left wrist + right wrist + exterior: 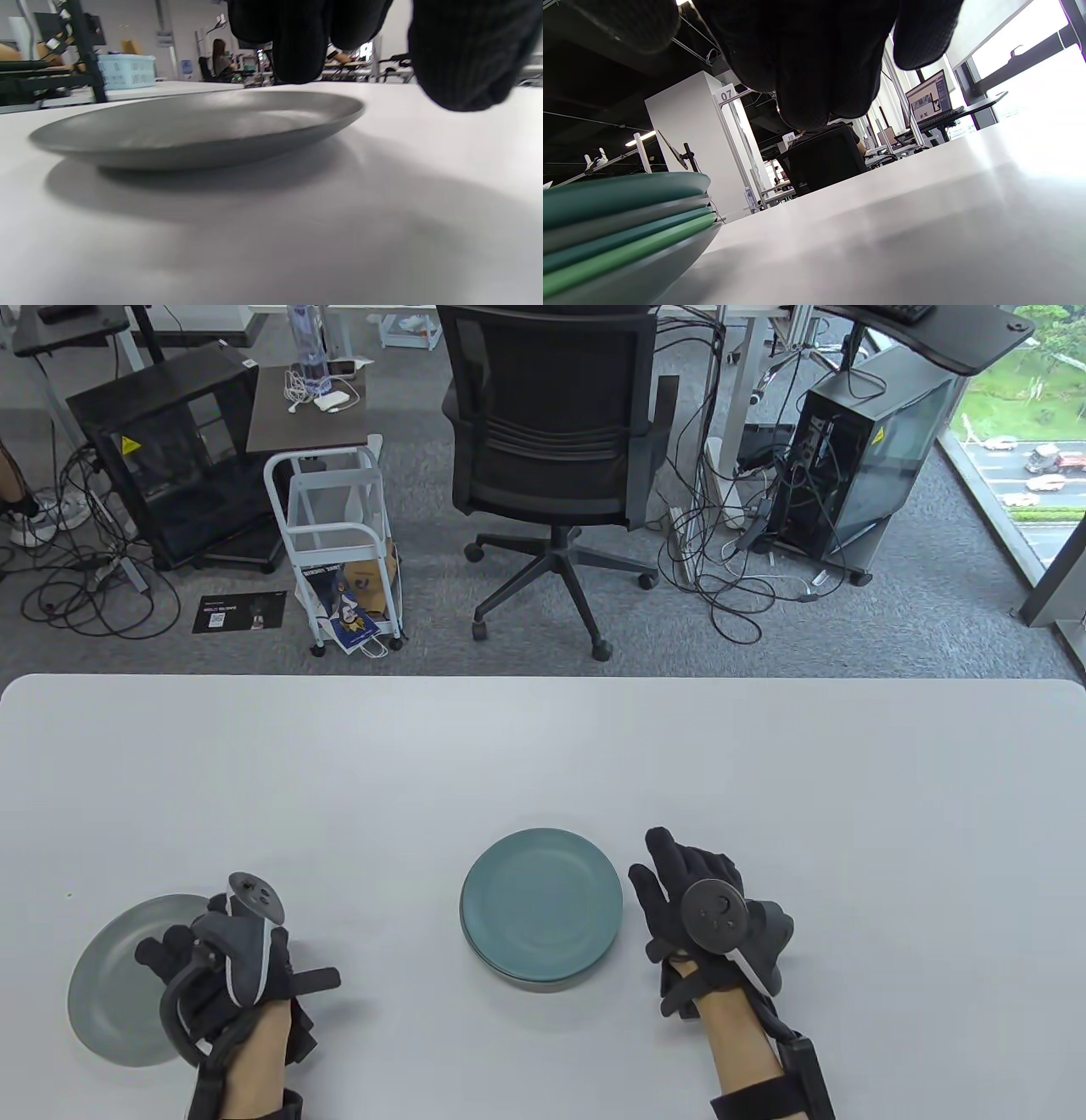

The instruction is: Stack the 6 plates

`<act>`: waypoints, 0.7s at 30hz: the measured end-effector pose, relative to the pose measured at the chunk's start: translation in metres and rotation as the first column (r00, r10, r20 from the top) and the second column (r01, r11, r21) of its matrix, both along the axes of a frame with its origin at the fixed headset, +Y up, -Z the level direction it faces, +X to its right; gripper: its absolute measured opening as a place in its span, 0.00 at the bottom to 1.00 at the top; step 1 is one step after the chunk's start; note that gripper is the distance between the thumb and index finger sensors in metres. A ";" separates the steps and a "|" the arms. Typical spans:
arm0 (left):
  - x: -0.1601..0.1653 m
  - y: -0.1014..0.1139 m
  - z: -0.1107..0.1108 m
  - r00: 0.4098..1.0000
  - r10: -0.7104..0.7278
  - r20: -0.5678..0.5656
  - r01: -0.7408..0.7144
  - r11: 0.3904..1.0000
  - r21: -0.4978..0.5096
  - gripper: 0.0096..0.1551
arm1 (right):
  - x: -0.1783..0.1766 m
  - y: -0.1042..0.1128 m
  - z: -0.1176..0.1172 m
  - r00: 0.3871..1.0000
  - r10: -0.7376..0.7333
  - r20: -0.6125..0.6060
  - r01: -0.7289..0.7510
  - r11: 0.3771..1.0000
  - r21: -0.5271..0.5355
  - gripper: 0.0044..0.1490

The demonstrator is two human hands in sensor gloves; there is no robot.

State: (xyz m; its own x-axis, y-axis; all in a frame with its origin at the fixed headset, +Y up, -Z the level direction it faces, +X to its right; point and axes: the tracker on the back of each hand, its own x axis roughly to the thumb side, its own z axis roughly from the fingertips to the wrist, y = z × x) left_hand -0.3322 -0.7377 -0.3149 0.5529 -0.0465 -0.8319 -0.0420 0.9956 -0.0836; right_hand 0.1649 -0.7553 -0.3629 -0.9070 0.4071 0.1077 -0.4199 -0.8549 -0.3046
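Observation:
A stack of several plates, teal on top, sits at the table's middle front. In the right wrist view its edges show teal, grey and green layers. A single grey plate lies flat at the front left; it also shows in the left wrist view. My left hand hovers over that plate's right part with fingers curled above it, not touching it in the left wrist view. My right hand is open and empty, just right of the stack, fingers extended.
The white table stretches wide behind the plates. Beyond its far edge stand an office chair, a white cart and computer towers on the floor.

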 end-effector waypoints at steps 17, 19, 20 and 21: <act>-0.013 -0.017 -0.009 1.000 -0.013 -0.023 0.012 0.998 -0.063 0.29 | 0.003 0.000 -0.003 1.000 -0.019 0.002 0.019 0.999 -0.040 0.39; -0.013 -0.017 -0.011 1.000 -0.017 -0.011 0.016 0.998 -0.057 0.28 | 0.003 0.000 -0.003 1.000 -0.021 0.005 0.022 0.999 -0.040 0.39; -0.012 -0.018 -0.012 1.000 -0.020 -0.004 0.020 0.999 -0.050 0.27 | 0.003 0.000 -0.003 1.000 -0.023 0.005 0.023 0.999 -0.040 0.39; -0.012 -0.019 -0.014 0.999 -0.038 0.003 0.038 0.998 -0.048 0.27 | 0.003 0.000 -0.003 1.000 -0.024 0.006 0.024 0.999 -0.041 0.39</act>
